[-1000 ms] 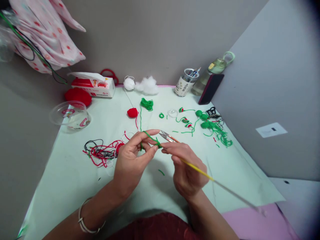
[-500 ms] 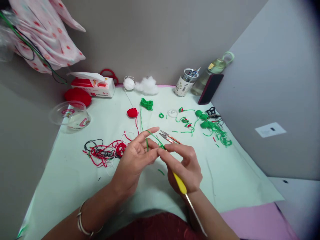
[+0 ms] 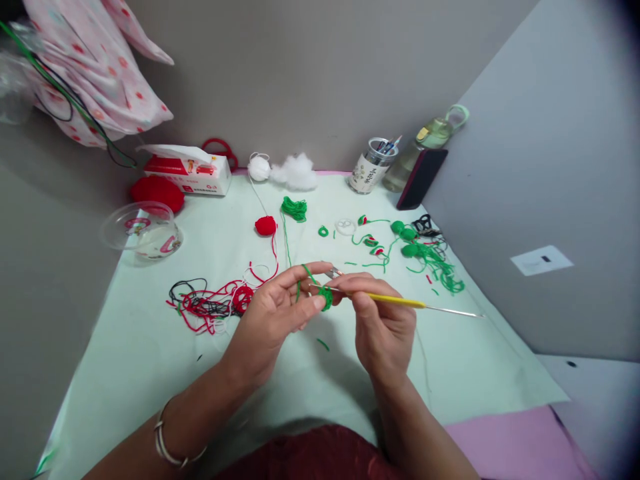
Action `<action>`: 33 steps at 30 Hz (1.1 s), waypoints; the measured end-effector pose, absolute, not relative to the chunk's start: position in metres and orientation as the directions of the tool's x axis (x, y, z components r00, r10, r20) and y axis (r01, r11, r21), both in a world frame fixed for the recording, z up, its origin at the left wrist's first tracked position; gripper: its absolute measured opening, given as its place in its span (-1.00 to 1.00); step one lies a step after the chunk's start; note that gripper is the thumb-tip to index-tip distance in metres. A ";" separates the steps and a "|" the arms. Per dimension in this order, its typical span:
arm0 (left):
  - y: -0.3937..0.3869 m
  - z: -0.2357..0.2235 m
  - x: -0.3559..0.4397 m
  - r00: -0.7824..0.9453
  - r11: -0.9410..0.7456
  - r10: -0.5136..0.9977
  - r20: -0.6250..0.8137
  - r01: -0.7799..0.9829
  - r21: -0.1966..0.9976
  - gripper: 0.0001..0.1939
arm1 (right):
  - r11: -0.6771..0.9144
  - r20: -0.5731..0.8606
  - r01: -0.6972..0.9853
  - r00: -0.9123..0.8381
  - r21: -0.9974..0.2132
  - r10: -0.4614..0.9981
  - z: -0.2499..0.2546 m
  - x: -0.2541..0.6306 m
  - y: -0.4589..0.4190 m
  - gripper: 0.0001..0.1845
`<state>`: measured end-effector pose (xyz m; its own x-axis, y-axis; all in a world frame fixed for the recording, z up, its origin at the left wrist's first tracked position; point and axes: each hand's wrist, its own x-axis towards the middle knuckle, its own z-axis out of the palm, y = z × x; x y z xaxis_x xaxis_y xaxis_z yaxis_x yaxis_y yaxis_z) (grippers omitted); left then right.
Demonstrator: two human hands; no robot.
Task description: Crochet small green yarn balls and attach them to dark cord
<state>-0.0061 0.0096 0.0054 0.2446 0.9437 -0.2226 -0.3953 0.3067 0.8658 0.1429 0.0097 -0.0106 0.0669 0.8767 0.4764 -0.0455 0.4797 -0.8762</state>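
My left hand (image 3: 280, 307) pinches a small green crochet piece (image 3: 327, 299) between thumb and fingers. Green yarn (image 3: 287, 243) runs over its fingers from a green skein (image 3: 294, 209) farther back. My right hand (image 3: 385, 320) is closed on a crochet hook (image 3: 400, 301) with a yellow grip and metal ends. The hook lies almost level, its left tip at the upper edge of the green piece. Thread snips (image 3: 333, 272) lie behind my fingers, mostly hidden. A short green yarn scrap (image 3: 323, 345) is on the cloth below.
Tangled red, black and white yarn (image 3: 210, 303) lies left, beside a plastic tub (image 3: 160, 243). Behind are a red yarn ball (image 3: 265, 226), stuffing (image 3: 294, 172), a tissue box (image 3: 200, 175), a pen holder (image 3: 373, 167) and a phone (image 3: 423, 179). Green crocheted pieces (image 3: 410, 250) lie right.
The hook has swung from steeply slanted to nearly level, and my right hand has shifted slightly right. More of the green piece now shows. My left hand stays about in place.
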 end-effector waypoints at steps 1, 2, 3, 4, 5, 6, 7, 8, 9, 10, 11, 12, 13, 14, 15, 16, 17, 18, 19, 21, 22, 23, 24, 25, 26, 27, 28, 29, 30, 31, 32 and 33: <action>0.009 0.005 -0.005 0.233 0.293 0.948 -0.216 -0.382 0.876 -0.59 | 0.478 0.475 -0.034 0.067 -0.878 0.878 -0.011 0.143 0.009 -0.81; 0.009 0.004 -0.005 0.224 0.287 0.951 -0.214 -0.375 0.882 -0.57 | 0.477 0.475 -0.022 0.064 -0.879 0.878 -0.011 0.143 0.009 -0.81; 0.009 0.004 -0.004 0.219 0.289 0.951 -0.219 -0.373 0.882 -0.54 | 0.480 0.479 -0.005 0.059 -0.877 0.876 -0.010 0.143 0.008 -0.81; 0.009 0.004 -0.004 0.221 0.300 0.948 -0.230 -0.375 0.877 -0.49 | 0.485 0.485 0.016 0.052 -0.875 0.873 -0.011 0.143 0.008 -0.81; 0.009 0.005 -0.004 0.227 0.318 0.942 -0.246 -0.380 0.868 -0.44 | 0.490 0.491 0.035 0.046 -0.871 0.870 -0.011 0.144 0.007 -0.82; 0.009 0.005 -0.004 0.236 0.340 0.935 -0.265 -0.385 0.858 -0.38 | 0.492 0.493 0.040 0.040 -0.870 0.869 -0.011 0.144 0.007 -0.83; 0.010 0.006 -0.005 0.250 0.364 0.926 -0.282 -0.393 0.845 -0.33 | 0.486 0.486 0.022 0.036 -0.874 0.873 -0.011 0.145 0.007 -0.83; 0.011 0.007 -0.006 0.272 0.388 0.915 -0.297 -0.400 0.830 -0.30 | 0.469 0.469 -0.021 0.034 -0.883 0.883 -0.011 0.146 0.008 -0.83; 0.011 0.007 -0.007 0.303 0.413 0.902 -0.307 -0.406 0.815 -0.28 | 0.443 0.442 -0.080 0.034 -0.893 0.896 -0.011 0.147 0.009 -0.82; 0.013 0.008 -0.008 0.343 0.439 0.887 -0.310 -0.413 0.798 -0.28 | 0.407 0.406 -0.143 0.039 -0.902 0.913 -0.011 0.148 0.010 -0.82; 0.014 0.008 -0.009 0.389 0.462 0.869 -0.306 -0.418 0.782 -0.30 | 0.363 0.362 -0.198 0.042 -0.910 0.931 -0.010 0.149 0.012 -0.81; 0.015 0.008 -0.011 0.435 0.482 0.851 -0.294 -0.425 0.766 -0.33 | 0.318 0.317 -0.238 0.045 -0.918 0.948 -0.008 0.151 0.013 -0.80; 0.016 0.008 -0.012 0.473 0.498 0.835 -0.281 -0.432 0.752 -0.36 | 0.276 0.274 -0.265 0.045 -0.924 0.961 -0.007 0.152 0.015 -0.79; 0.017 0.007 -0.012 0.498 0.506 0.825 -0.266 -0.441 0.741 -0.39 | 0.237 0.236 -0.284 0.040 -0.929 0.971 -0.006 0.153 0.016 -0.78; 0.018 0.006 -0.013 0.508 0.504 0.824 -0.251 -0.454 0.735 -0.42 | 0.201 0.203 -0.300 0.025 -0.932 0.979 -0.005 0.154 0.017 -0.77; 0.018 0.005 -0.013 0.504 0.496 0.830 -0.240 -0.467 0.733 -0.45 | 0.172 0.181 -0.315 0.002 -0.933 0.983 -0.005 0.154 0.017 -0.76; 0.017 0.004 -0.012 0.490 0.483 0.840 -0.234 -0.477 0.734 -0.46 | 0.154 0.171 -0.326 -0.022 -0.933 0.985 -0.005 0.154 0.017 -0.75; 0.016 0.003 -0.011 0.474 0.469 0.850 -0.229 -0.485 0.738 -0.48 | 0.151 0.173 -0.333 -0.039 -0.931 0.984 -0.006 0.153 0.017 -0.75; 0.015 0.001 -0.009 0.460 0.458 0.858 -0.227 -0.488 0.743 -0.49 | 0.158 0.185 -0.333 -0.049 -0.930 0.981 -0.007 0.151 0.016 -0.75; 0.013 -0.001 -0.006 0.446 0.451 0.865 -0.229 -0.491 0.745 -0.51 | 0.199 0.224 -0.317 -0.045 -0.927 0.973 -0.008 0.147 0.015 -0.77; 0.012 -0.002 -0.005 0.444 0.452 0.865 -0.232 -0.493 0.743 -0.51 | 0.220 0.243 -0.310 -0.038 -0.925 0.969 -0.009 0.145 0.014 -0.77; 0.012 -0.002 -0.005 0.443 0.454 0.866 -0.234 -0.497 0.739 -0.50 | 0.234 0.255 -0.305 -0.030 -0.923 0.967 -0.009 0.144 0.014 -0.78; 0.011 -0.002 -0.004 0.443 0.456 0.866 -0.234 -0.503 0.734 -0.48 | 0.241 0.260 -0.306 -0.023 -0.921 0.965 -0.009 0.143 0.014 -0.78; 0.011 -0.002 -0.004 0.444 0.459 0.865 -0.235 -0.510 0.727 -0.45 | 0.241 0.260 -0.314 -0.020 -0.919 0.965 -0.009 0.143 0.014 -0.79; 0.011 -0.001 -0.004 0.447 0.465 0.863 -0.236 -0.519 0.717 -0.42 | 0.236 0.256 -0.328 -0.020 -0.915 0.966 -0.009 0.143 0.014 -0.79; 0.011 0.000 -0.004 0.454 0.474 0.859 -0.238 -0.528 0.705 -0.40 | 0.224 0.248 -0.347 -0.025 -0.911 0.968 -0.009 0.144 0.014 -0.79; 0.011 0.002 -0.004 0.462 0.485 0.854 -0.240 -0.536 0.691 -0.38 | 0.206 0.234 -0.369 -0.032 -0.907 0.972 -0.009 0.144 0.015 -0.80; 0.011 0.003 -0.004 0.470 0.496 0.848 -0.244 -0.542 0.679 -0.36 | 0.182 0.215 -0.392 -0.041 -0.902 0.976 -0.009 0.145 0.015 -0.80; 0.011 0.003 -0.004 0.477 0.507 0.842 -0.250 -0.546 0.667 -0.36 | 0.153 0.190 -0.414 -0.048 -0.897 0.981 -0.009 0.146 0.015 -0.80; 0.011 0.004 -0.005 0.482 0.518 0.837 -0.258 -0.549 0.656 -0.36 | 0.121 0.158 -0.431 -0.053 -0.894 0.986 -0.010 0.147 0.016 -0.80; 0.012 0.004 -0.005 0.488 0.530 0.832 -0.266 -0.552 0.644 -0.36 | 0.089 0.125 -0.443 -0.053 -0.892 0.991 -0.010 0.148 0.016 -0.80; 0.012 0.004 -0.006 0.494 0.541 0.825 -0.273 -0.555 0.632 -0.37 | 0.060 0.094 -0.450 -0.053 -0.891 0.994 -0.010 0.149 0.017 -0.79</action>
<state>-0.0057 0.0123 0.0036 0.4942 0.8254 -0.2728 -0.5550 0.5411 0.6318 0.1488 0.0166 -0.0101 -0.0529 0.9942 0.0937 -0.4498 0.0600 -0.8911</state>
